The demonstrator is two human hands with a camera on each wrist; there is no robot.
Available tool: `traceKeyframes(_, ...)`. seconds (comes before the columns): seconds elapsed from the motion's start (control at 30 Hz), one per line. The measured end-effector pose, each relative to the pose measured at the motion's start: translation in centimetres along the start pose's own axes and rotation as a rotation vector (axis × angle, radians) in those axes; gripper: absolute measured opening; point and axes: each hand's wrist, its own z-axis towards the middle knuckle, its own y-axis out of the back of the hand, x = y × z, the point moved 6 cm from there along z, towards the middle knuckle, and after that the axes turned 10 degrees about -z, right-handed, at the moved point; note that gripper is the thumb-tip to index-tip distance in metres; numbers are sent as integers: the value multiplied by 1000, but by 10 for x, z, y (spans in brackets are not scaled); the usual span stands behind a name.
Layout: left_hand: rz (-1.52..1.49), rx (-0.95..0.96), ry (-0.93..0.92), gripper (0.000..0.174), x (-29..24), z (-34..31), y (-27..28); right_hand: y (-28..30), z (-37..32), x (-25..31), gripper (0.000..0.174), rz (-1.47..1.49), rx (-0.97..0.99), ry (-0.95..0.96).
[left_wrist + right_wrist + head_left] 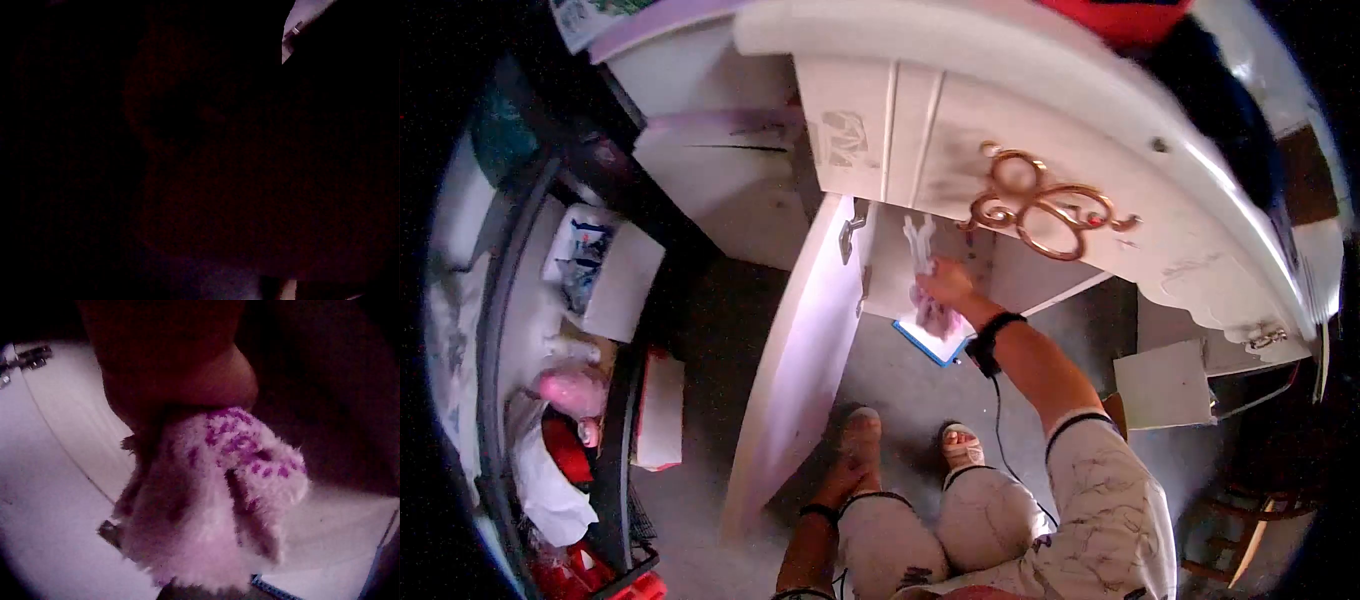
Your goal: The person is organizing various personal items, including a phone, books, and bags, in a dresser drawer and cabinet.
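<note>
My right hand (945, 285) reaches down into the open cabinet and grips a fuzzy pink cloth (194, 512) with purple spots. The cloth hangs in folds below the fist, above a white board with a blue edge (935, 345). Pale, prong-like strips (918, 240) show just beyond the fingers in the head view. My left hand (855, 475) hangs low in front of my left shin, with nothing visible in it. The left wrist view is almost wholly dark.
The white cabinet door (795, 350) stands open on the left, with a metal hinge (852, 230). Overhead is a cream drawer front with a copper-coloured ornament (1040, 205). A shelf rack (490, 380) at far left bears boxes and bags. A pale panel (1165, 385) stands at right.
</note>
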Motion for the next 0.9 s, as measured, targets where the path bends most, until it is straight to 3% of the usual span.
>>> traceKeyframes(0.07, -138, 47, 3, 58, 0, -7, 1, 21, -51, 14, 40, 156, 108, 71)
traceKeyframes(0.13, -65, 28, 156, 51, -6, -31, 2, 14, -82, -1, 33, -90, 200, 211)
traceKeyframes(0.2, -119, 36, 124, 50, -17, -62, 0, 4, -123, -26, 33, 11, 320, 253)
traceKeyframes(0.23, -151, 35, 100, 50, -24, -78, -1, 25, -158, -19, 37, -152, 348, 262)
traceKeyframes(0.3, -211, 18, 56, 49, -40, -112, -5, 23, -190, -62, 40, -173, 445, 88)
traceKeyframes(0.4, -290, -21, -34, 48, -69, -168, -10, 50, -245, -98, 40, -163, 358, 141)
traceKeyframes(0.53, -288, -139, -143, 48, -130, -236, -15, 62, -295, -188, 35, -64, 159, -119)
traceKeyframes(0.6, -300, -165, -209, 48, -173, -265, -24, 80, -333, -191, 33, 357, 195, -215)
traceKeyframes(0.63, -489, -42, -322, 49, -201, -277, -42, 91, -352, -192, 31, 484, 152, -291)
traceKeyframes(0.67, -687, 81, -420, 52, -223, -283, -59, 98, -368, -196, 29, 611, 101, -362)
traceKeyframes(0.73, -707, 137, -325, 53, -193, -227, -34, 105, -390, -216, 28, 555, 36, -366)
traceKeyframes(0.8, -613, 53, -411, 51, -234, -244, -48, 100, -400, -236, 26, 613, -44, -346)
traceKeyframes(0.9, -478, 140, -420, 50, -261, -255, -73, 111, -423, -243, 24, 726, -48, -369)
